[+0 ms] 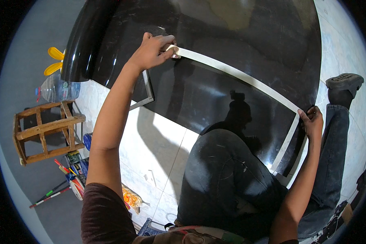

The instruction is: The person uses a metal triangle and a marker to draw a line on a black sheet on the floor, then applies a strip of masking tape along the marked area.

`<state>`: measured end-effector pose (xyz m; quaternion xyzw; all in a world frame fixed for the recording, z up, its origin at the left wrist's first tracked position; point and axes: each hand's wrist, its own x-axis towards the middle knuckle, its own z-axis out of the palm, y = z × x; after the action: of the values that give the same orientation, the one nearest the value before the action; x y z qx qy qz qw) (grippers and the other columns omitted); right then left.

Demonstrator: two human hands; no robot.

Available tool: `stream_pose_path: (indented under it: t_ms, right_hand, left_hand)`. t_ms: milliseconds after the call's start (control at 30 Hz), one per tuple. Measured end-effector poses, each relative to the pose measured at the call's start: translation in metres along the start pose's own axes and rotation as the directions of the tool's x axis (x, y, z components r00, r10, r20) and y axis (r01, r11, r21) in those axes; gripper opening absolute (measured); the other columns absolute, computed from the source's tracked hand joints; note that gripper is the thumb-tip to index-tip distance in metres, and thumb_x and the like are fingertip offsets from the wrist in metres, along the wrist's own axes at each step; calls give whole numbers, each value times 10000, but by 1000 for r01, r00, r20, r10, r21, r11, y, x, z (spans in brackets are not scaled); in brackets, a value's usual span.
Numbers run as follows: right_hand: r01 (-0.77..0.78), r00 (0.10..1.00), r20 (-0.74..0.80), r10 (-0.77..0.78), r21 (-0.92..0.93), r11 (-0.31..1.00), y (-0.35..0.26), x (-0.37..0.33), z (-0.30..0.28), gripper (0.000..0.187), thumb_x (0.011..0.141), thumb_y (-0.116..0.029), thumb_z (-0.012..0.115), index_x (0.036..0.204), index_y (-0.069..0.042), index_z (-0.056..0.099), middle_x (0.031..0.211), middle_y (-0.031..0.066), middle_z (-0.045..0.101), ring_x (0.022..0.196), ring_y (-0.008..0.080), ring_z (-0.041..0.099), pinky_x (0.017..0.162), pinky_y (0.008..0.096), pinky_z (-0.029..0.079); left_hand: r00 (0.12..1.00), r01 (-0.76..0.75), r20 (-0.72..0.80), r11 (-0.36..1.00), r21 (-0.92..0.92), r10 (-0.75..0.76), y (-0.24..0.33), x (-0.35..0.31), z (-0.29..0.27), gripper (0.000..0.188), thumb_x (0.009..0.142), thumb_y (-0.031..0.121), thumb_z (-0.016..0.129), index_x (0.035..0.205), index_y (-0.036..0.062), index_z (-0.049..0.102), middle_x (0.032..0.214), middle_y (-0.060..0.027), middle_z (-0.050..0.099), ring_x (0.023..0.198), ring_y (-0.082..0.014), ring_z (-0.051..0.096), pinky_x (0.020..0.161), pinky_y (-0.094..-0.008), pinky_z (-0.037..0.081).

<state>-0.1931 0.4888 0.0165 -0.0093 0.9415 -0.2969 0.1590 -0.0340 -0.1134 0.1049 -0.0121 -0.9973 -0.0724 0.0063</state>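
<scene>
Held a long white strip [235, 74] across the glossy black sheet [207, 95] on the tiled floor [134, 146], pinched by the left hand [156, 51] at one end and by the right hand [313, 121] at the other.

Lower left of the left hand [156, 51], a wooden stool [51, 127] fronts a grey wall [32, 53]; below lie brightly lit white floor tiles [132, 151].

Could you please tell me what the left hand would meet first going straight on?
Probably the glossy black sheet, which spreads out beyond the left hand; depth between them is hard to judge.
</scene>
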Motion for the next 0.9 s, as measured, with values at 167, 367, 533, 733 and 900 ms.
stream_pose_path:
  t_ms: [167, 367, 533, 733, 900]
  right_hand:
    - [-10, 1000, -15, 9, -79, 997, -3, -1, 0, 445, 879, -279, 947, 943, -5, 602, 762, 111, 658, 680, 205, 651, 661, 384, 554]
    - [273, 917, -268, -295, -117, 955, -64, -38, 22, 227, 1026, -195, 762, 1008, 19, 686, 892, 192, 757, 794, 342, 745, 773, 428, 577]
    - [816, 530, 184, -828, 158, 557, -177, -87, 112, 332, 1014, -266, 758, 1229, -24, 686, 1143, 189, 708, 1078, 361, 709, 953, 495, 570]
    - [859, 482, 315, -818, 14, 511, -188, -81, 154, 396, 1018, -264, 744, 1323, -31, 645, 1210, 169, 665, 1183, 348, 663, 1020, 494, 546]
    - [917, 398, 299, -867, -154, 368, -132, -87, 118, 439, 984, -269, 769, 1344, -46, 653, 1354, 191, 643, 1280, 357, 629, 1085, 495, 530]
  left_hand:
    - [954, 214, 194, 973, 81, -226, 16, 8, -5, 442, 971, 469, 779, 1226, 108, 803, 1054, -137, 816, 970, -293, 726, 996, -423, 355]
    - [981, 161, 92, 979, 125, -173, 6, 1, 11, 487, 962, 541, 789, 1166, 100, 815, 993, -139, 816, 932, -308, 751, 1001, -434, 357]
    - [939, 295, 164, 953, 67, -303, 6, -5, 9, 512, 965, 579, 772, 1114, 92, 826, 970, -142, 808, 946, -306, 745, 1022, -453, 355]
    - [969, 237, 58, 969, 75, -241, 2, -10, 24, 537, 956, 587, 774, 1074, 67, 831, 955, -156, 797, 929, -318, 725, 994, -437, 380]
    - [954, 287, 70, 956, 55, -290, 16, -4, 19, 537, 954, 570, 794, 1105, 56, 841, 930, -163, 788, 880, -314, 687, 966, -427, 401]
